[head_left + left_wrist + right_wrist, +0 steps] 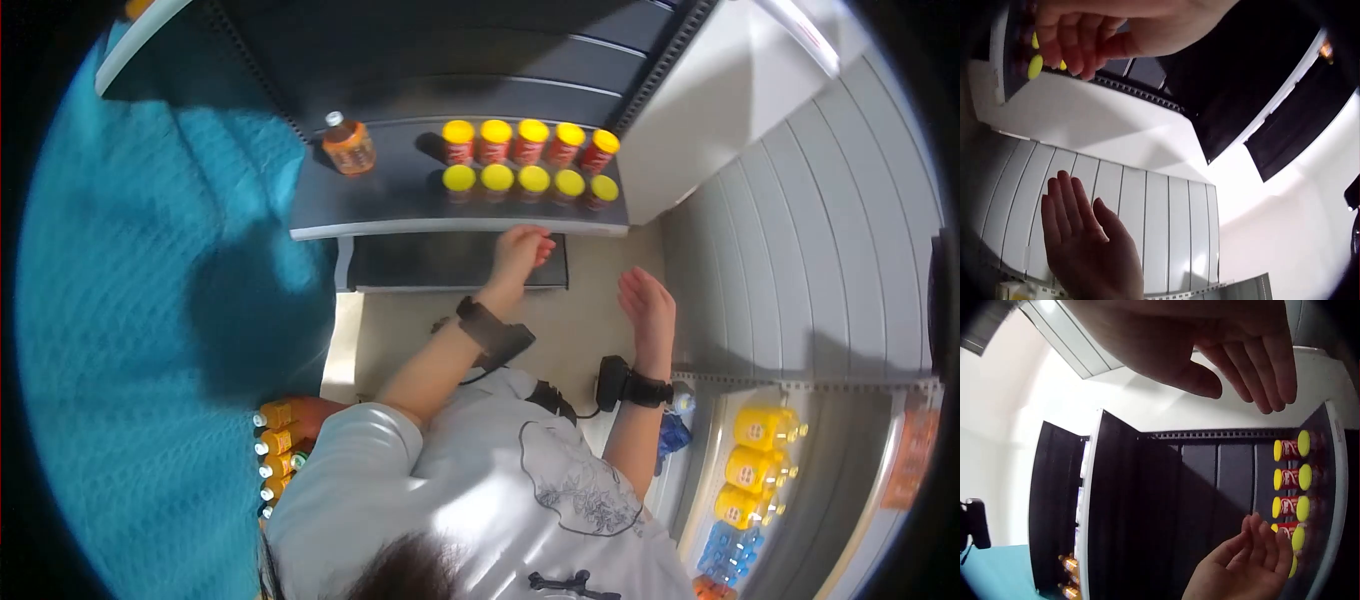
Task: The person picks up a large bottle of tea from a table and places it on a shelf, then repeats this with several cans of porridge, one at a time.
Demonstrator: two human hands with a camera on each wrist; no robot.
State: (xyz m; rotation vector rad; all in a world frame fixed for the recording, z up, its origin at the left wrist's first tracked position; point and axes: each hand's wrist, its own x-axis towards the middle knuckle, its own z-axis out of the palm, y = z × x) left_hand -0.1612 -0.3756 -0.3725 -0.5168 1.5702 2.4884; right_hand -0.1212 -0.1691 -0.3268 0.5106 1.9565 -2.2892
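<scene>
Dark shelf (400,205) carrying two rows of yellow-lidded red canisters (493,150); left hand (520,257) hovering near edge, right hand (652,312) farther back, both empty, fingers relaxed; hasty reach risking toppling front row.

Wht short-slv tee (450,500) w/ floral line print (590,490), blk bone-like motif (574,584). Blk wrist straps (650,389) w/ boxy cams (612,383) behind L grip (522,258) & R grip (650,310).

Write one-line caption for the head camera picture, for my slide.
Left hand and right hand, both empty, near a shelf with yellow-lidded containers and one bottle.
</scene>
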